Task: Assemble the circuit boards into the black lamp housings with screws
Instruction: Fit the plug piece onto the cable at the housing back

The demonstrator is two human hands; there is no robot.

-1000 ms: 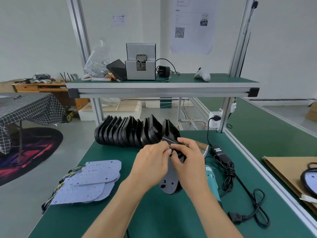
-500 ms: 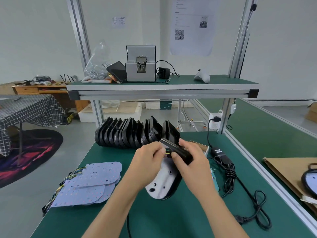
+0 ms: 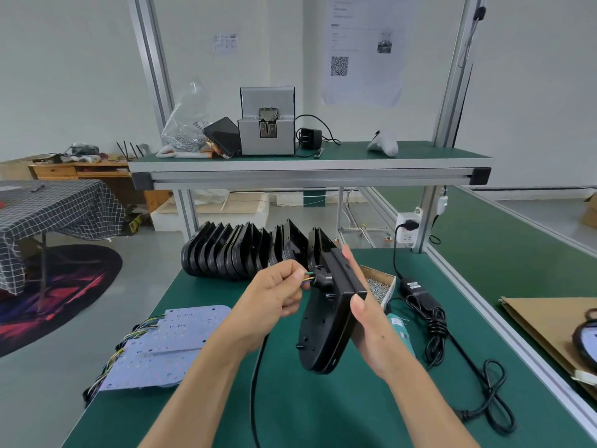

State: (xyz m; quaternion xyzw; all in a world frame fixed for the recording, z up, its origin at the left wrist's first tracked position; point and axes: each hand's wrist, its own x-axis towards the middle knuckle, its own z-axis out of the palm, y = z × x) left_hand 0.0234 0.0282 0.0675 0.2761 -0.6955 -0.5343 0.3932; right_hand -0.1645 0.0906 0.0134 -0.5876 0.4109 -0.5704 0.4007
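Two hands work above the middle of the green worktop. The right hand cradles one black lamp housing with straight fingers behind it and the thumb on its near edge, holding it upright, back side toward the camera. The left hand is curled, pinching a small bundle of coloured wires that comes out at the housing's knob-like port.

Along the far edge stands a row of spare black housings — about a dozen on edge, too tightly packed for an exact count. At the left edge lies one loose stack of pale circuit boards, at least three, with wire tails at their left. One small open box of screws sits just right of the held housing. One black power adapter with its coiled cord lies toward the right edge.

Half a second ago the housing showed its pale board face and lay lower; now it is turned, the black back showing, and lifted clear of the worktop.
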